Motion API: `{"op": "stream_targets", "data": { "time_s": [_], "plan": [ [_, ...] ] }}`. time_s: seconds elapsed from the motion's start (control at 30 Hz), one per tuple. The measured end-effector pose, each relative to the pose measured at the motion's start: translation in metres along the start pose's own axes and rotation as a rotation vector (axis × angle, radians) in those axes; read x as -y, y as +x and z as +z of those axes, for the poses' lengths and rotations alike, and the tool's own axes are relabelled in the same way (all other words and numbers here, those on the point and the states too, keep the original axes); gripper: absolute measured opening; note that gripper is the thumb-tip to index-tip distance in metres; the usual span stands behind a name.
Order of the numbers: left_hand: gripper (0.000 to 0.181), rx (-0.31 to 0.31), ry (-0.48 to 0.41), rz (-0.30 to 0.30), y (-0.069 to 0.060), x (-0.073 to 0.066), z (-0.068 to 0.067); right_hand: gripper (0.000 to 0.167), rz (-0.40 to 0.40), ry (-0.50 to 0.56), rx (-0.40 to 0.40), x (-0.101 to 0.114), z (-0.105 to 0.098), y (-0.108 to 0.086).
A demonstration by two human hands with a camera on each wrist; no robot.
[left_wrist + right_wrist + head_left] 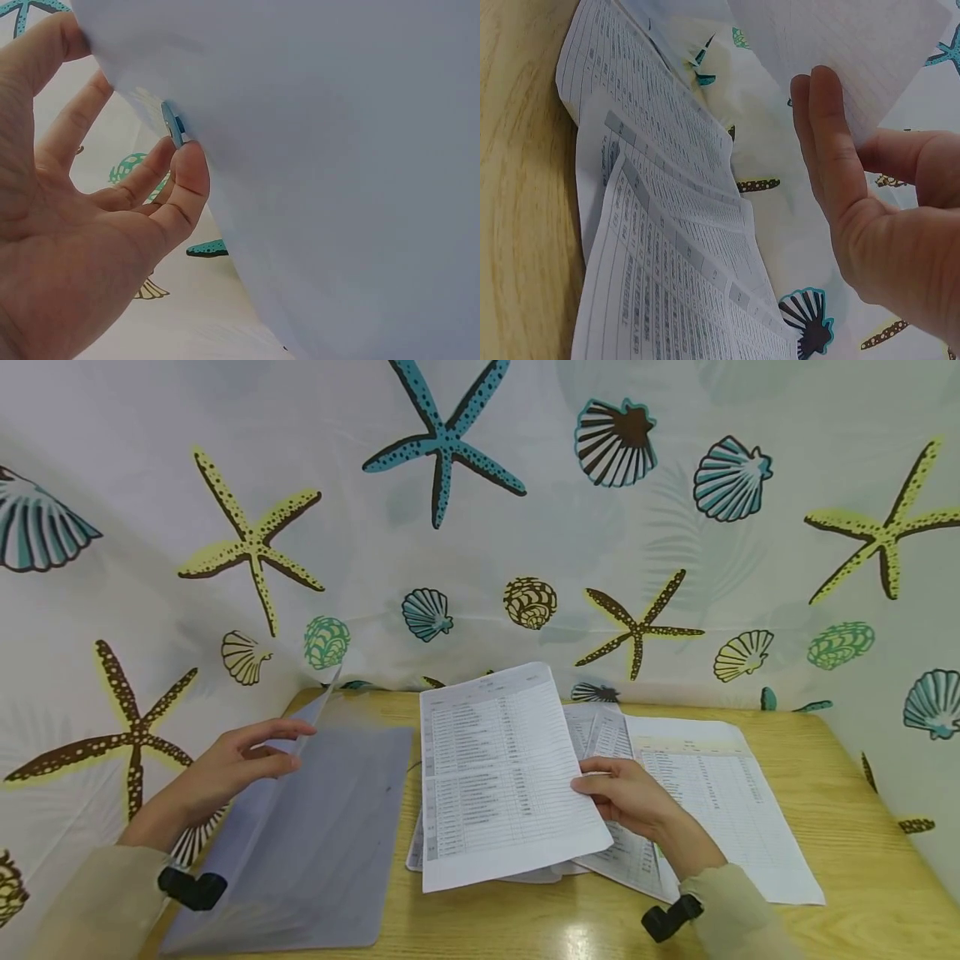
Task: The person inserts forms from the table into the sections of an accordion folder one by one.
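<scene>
At my left hand (232,768), the fingers are spread apart and loosely bent, their tips touching the edge of a raised, see-through cover (337,187); my left wrist view shows a small blue snap button (172,124) on that cover, just beside the curled outer fingers. At my right hand (630,793), thumb and fingers pinch the right edge of a white printed sheet (495,777), thumb on the near face and fingers behind. I see this sheet held tilted above the table, between the two hands, filled with a ruled table of small print that is too fine for me to read. Below the left hand, the translucent folder (337,843) lies on the tabletop, its cover standing up along the left side. Under and to the right of the held sheet, several printed pages (637,860) overlap at different angles, and a broad white sheet (757,843) lies furthest right. A black wrist device sits at each pale sleeve. Everything rests on a yellowish wooden table (847,827), and behind it hangs a white cloth (480,543) patterned with blue, yellow and brown starfish and shells.
</scene>
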State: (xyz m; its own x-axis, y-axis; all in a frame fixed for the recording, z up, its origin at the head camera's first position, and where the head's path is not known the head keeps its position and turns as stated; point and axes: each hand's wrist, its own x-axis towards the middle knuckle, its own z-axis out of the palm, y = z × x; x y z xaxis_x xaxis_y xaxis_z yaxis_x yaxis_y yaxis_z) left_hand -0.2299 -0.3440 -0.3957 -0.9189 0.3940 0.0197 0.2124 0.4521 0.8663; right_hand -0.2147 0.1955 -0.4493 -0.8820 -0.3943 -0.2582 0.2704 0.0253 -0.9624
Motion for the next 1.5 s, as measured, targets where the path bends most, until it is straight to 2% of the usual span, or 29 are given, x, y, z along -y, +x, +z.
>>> {"op": "stream_targets", "data": {
  "time_s": [0.33,0.73,1.5],
  "plan": [
    [0.046,0.003,-0.006,0.012,0.001,-0.002,0.000,0.053,-0.013,0.020,0.031,0.004,0.024,0.014],
    [0.047,-0.020,0.022,-0.010,0.002,0.001,0.003,0.049,-0.025,0.065,0.076,0.009,0.052,0.027],
    [0.048,-0.030,0.050,-0.028,0.004,-0.002,0.003,0.043,0.003,0.149,0.050,0.010,0.093,0.048]
  ]
}}
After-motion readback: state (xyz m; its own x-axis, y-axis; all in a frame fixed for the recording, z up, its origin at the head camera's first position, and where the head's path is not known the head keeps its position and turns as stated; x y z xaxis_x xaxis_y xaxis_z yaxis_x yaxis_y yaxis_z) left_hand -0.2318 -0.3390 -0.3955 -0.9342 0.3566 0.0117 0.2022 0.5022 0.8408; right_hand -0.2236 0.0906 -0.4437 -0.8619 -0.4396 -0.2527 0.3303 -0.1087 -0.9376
